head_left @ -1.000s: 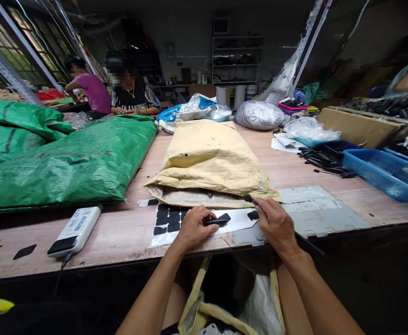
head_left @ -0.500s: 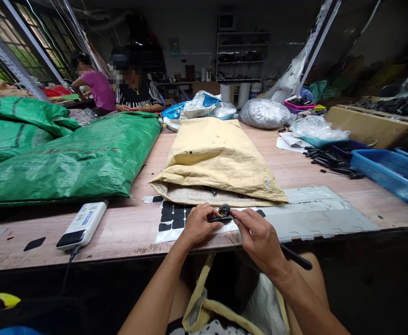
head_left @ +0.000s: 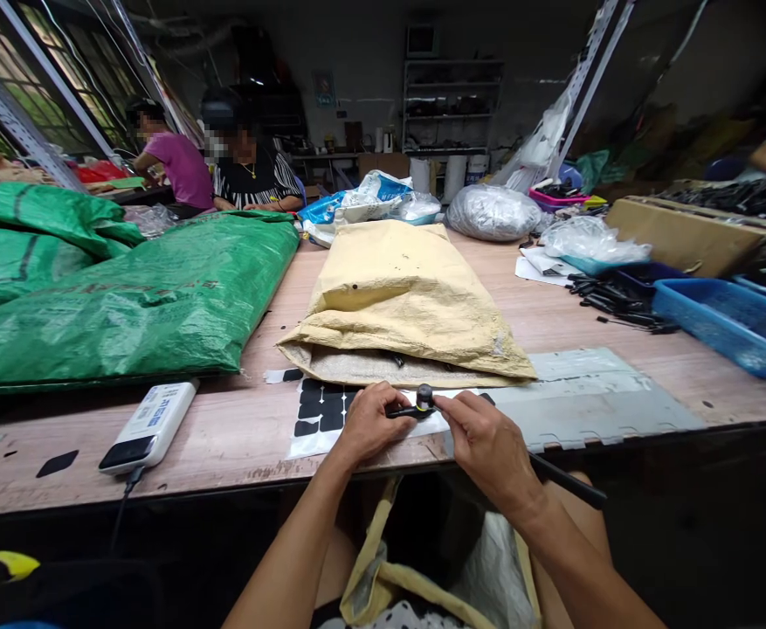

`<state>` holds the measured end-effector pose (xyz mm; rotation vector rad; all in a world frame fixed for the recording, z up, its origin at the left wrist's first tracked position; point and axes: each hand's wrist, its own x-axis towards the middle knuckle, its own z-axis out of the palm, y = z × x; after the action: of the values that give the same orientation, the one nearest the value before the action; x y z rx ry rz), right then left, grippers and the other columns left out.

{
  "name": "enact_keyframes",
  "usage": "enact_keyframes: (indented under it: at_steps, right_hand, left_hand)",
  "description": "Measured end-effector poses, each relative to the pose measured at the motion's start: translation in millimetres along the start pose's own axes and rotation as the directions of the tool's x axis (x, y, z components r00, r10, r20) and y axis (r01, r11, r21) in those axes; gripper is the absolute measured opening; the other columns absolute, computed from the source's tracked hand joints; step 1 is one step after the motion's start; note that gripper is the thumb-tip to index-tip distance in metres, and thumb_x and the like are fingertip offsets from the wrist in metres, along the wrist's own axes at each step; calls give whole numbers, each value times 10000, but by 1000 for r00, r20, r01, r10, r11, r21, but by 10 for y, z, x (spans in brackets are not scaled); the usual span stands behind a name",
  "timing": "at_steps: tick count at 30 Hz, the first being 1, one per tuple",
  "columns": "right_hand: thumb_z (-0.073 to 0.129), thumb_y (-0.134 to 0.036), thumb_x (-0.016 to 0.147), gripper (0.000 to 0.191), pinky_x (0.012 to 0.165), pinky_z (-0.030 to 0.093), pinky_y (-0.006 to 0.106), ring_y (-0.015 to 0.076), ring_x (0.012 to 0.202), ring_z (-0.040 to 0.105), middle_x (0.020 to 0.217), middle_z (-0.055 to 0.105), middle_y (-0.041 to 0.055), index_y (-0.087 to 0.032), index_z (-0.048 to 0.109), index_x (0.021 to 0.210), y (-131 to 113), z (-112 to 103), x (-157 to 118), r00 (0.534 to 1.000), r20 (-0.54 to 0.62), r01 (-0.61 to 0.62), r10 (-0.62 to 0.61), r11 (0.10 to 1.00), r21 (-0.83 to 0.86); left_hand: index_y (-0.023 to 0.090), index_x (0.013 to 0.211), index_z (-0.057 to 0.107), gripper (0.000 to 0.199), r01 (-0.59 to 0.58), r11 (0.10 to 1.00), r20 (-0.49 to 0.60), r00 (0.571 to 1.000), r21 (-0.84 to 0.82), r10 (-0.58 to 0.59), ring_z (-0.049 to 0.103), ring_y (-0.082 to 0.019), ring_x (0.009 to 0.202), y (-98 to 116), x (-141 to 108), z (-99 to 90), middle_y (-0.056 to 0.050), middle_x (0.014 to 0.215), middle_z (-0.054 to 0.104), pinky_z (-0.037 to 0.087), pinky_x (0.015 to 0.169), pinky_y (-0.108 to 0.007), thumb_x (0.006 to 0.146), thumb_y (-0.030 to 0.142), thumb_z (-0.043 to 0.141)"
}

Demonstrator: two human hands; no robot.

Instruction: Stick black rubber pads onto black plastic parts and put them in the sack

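My right hand (head_left: pixel 491 441) is closed round the dark handle of what looks like a small black hammer (head_left: pixel 424 397). Its round, upright head shows a shiny band and sits just beyond my fingertips; the handle's end sticks out below my wrist. My left hand (head_left: pixel 373 419) pinches a slim black part (head_left: pixel 409 411) at the table's front edge, with the head over or against its right end; contact is unclear. Under my hands lies a white sheet of black stickers (head_left: pixel 320 406). Right behind them is a yellow woven sack (head_left: pixel 409 288), its mouth facing me and small black pieces inside.
A green sack (head_left: pixel 160 306) and a white power bank (head_left: pixel 150 428) with a cable lie left. Right are a grey sheet (head_left: pixel 592 397), loose black parts (head_left: pixel 618 301) and a blue basket (head_left: pixel 723 328). Another sack hangs at my lap. Two people sit at the back left.
The hammer head has turned from tilted to upright over the black part, and its handle end has swung out slightly right and down. My left hand keeps its place.
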<state>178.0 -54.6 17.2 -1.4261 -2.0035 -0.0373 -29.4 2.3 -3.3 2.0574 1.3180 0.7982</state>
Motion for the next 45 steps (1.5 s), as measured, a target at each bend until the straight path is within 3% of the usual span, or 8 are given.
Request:
enact_keyframes:
  at_steps: [7,10,17,22,34,38,41,45]
  right_hand:
    - [481,-222,975,302,818,489,292,185,918,652,997,715,41,-270,691,1186,260,-11,64,993,-87,-78,82,996,46]
    - [497,-223,969,277,818,476,299,193,921,643,959,709,36,-251,708,1146,458,12,81,988,-101,-122,119,992,-32]
    - [516,-191,947,259,833,443,326,208,895,581,928,689,57,-230,726,1093,791,172,-26,989,-139,-71,49,984,-164]
    - [529,-204,946,245,827,430,327,211,895,573,936,682,53,-245,723,1089,805,203,-53,988,-142,-88,64,982,-167]
    - [556,-206,939,230,842,422,332,216,904,559,943,679,45,-249,718,1097,786,201,-52,986,-141,-113,90,979,-168]
    - [557,-201,939,223,835,417,326,213,893,554,937,677,41,-249,718,1085,761,177,-39,986,-139,-118,95,979,-164]
    - [564,-199,937,219,830,409,319,209,894,552,930,674,38,-251,719,1083,756,172,-39,985,-135,-127,105,978,-165]
    - [577,-202,933,211,829,401,315,208,890,545,920,670,31,-254,719,1080,766,188,-44,983,-150,-134,108,976,-173]
  left_hand:
    - [233,880,766,141,15,1000,17,1000,-11,-14,604,-202,880,42,5,-30,-11,860,686,442,819,-310,766,296,712]
    - [234,888,773,148,16,999,14,1000,-35,-16,611,-201,880,36,13,-42,-12,880,706,434,809,-311,780,309,705]
    - [219,815,728,331,7,1000,57,998,-25,-6,595,-198,867,26,26,-77,-29,847,686,419,785,-314,952,400,488]
    - [203,704,613,424,3,998,44,999,55,-5,560,-195,834,14,40,-61,-28,788,615,397,737,-314,996,415,390]
    - [205,711,634,490,16,997,70,997,79,-22,563,-210,869,45,50,-76,-47,814,624,405,776,-325,1019,429,324]
    - [196,680,589,471,-7,992,80,997,123,-3,556,-212,830,174,-13,-95,-55,792,619,401,754,-333,1016,419,346]
    - [195,702,586,477,-44,995,195,980,87,26,553,-175,724,427,-243,-89,-27,744,620,386,673,-305,1024,469,364]
    - [220,826,693,443,-83,987,469,883,135,11,605,-157,651,695,-660,123,-12,715,686,388,608,-269,1004,510,409]
